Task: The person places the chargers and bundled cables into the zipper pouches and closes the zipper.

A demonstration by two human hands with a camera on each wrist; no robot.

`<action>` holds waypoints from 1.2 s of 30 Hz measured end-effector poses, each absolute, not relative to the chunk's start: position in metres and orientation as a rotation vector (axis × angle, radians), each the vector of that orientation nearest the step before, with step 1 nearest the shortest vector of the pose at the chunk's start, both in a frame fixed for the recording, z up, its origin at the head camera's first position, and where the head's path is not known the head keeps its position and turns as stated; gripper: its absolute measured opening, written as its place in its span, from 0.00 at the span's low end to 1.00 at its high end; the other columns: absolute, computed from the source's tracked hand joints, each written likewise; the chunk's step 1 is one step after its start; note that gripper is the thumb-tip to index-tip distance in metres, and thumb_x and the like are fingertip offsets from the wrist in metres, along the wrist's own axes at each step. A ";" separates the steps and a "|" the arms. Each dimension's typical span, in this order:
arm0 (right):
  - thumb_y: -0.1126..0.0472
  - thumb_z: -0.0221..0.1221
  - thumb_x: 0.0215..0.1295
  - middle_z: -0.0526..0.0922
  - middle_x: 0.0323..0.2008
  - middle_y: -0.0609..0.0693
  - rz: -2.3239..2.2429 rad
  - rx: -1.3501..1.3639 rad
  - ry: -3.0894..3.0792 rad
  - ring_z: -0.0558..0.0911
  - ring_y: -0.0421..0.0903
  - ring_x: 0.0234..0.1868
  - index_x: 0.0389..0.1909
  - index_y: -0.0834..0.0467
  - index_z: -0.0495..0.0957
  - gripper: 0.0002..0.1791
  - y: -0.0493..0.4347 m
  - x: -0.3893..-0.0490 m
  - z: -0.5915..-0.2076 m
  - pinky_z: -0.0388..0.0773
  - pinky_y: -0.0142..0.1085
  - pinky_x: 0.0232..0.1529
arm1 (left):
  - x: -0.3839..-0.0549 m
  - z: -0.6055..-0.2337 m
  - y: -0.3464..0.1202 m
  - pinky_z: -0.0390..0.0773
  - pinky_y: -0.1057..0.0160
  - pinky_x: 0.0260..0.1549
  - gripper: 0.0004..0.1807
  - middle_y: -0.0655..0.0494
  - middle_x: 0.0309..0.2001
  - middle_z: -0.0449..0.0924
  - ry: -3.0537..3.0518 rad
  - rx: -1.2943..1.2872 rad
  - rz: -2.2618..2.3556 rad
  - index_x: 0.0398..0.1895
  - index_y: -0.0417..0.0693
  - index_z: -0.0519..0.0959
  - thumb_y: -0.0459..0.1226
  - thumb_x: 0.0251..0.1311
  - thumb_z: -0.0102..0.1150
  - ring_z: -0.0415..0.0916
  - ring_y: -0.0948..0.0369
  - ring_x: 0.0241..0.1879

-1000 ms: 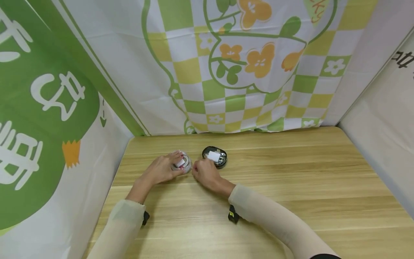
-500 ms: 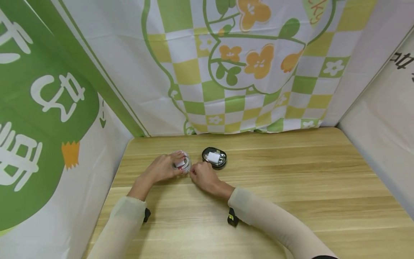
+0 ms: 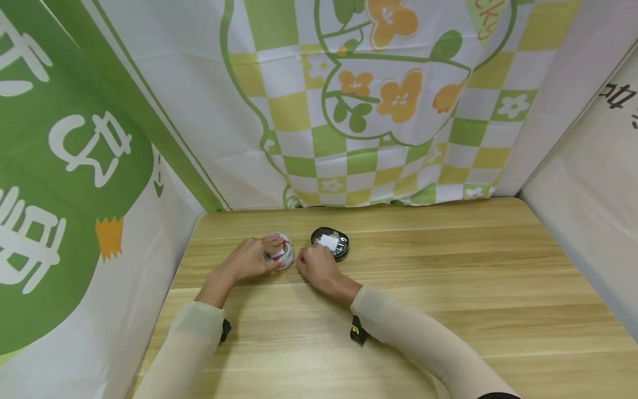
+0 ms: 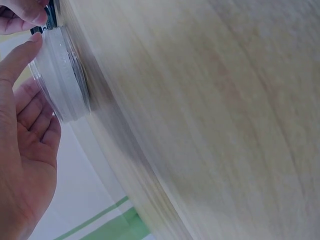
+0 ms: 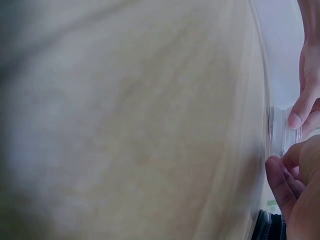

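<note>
A clear round plastic case (image 3: 287,260) lies on the table with a coiled white cable and a white block inside. My left hand (image 3: 246,259) grips it from the left, thumb on the near side and fingers across the far side and top. In the left wrist view, the clear case (image 4: 62,75) has its side toward the camera. My right hand (image 3: 319,269) has curled fingers at the case's right edge. In the right wrist view, thumb and forefinger of the right hand (image 5: 306,200) pinch right at the edge of the clear case (image 5: 278,130).
A black-rimmed oval case (image 3: 341,256) with a white charger block (image 3: 329,242) inside sits just beyond the right hand. The wooden table (image 3: 448,277) reaches back to a printed green-and-white curtain (image 3: 364,138), with more curtains on both sides.
The clear case has tilted slightly in the left hand. My right hand moved a little left, then back right, staying beside the case's edge. The black-rimmed case has stayed put.
</note>
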State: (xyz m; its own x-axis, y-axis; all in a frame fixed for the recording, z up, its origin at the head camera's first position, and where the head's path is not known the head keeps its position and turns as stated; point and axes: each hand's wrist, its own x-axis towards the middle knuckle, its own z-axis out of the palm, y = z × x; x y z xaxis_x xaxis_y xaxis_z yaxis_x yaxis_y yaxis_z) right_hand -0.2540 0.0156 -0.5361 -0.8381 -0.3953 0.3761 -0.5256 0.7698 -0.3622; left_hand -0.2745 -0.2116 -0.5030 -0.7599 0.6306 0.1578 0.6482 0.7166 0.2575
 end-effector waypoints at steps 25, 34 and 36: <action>0.64 0.66 0.67 0.90 0.28 0.47 0.639 0.743 -2.760 0.88 0.46 0.31 0.28 0.54 0.89 0.08 0.013 -0.265 -0.529 0.85 0.43 0.35 | -0.276 -0.501 -0.213 0.82 0.42 0.58 0.31 0.36 0.67 0.78 -2.874 -1.069 -0.533 0.62 0.33 0.82 0.46 0.64 0.75 0.84 0.39 0.57; 0.62 0.65 0.71 0.90 0.33 0.48 0.682 0.875 -2.708 0.87 0.42 0.32 0.42 0.58 0.90 0.06 0.023 -0.262 -0.510 0.84 0.36 0.33 | -0.274 -0.492 -0.214 0.84 0.42 0.54 0.25 0.38 0.67 0.79 -2.858 -0.962 -0.557 0.62 0.36 0.84 0.44 0.71 0.68 0.86 0.42 0.54; 0.62 0.66 0.71 0.90 0.35 0.49 0.661 0.910 -2.692 0.87 0.41 0.33 0.43 0.59 0.90 0.06 0.028 -0.262 -0.505 0.84 0.34 0.34 | -0.274 -0.490 -0.213 0.82 0.41 0.56 0.26 0.38 0.68 0.79 -2.854 -0.915 -0.537 0.64 0.36 0.82 0.44 0.71 0.68 0.84 0.40 0.58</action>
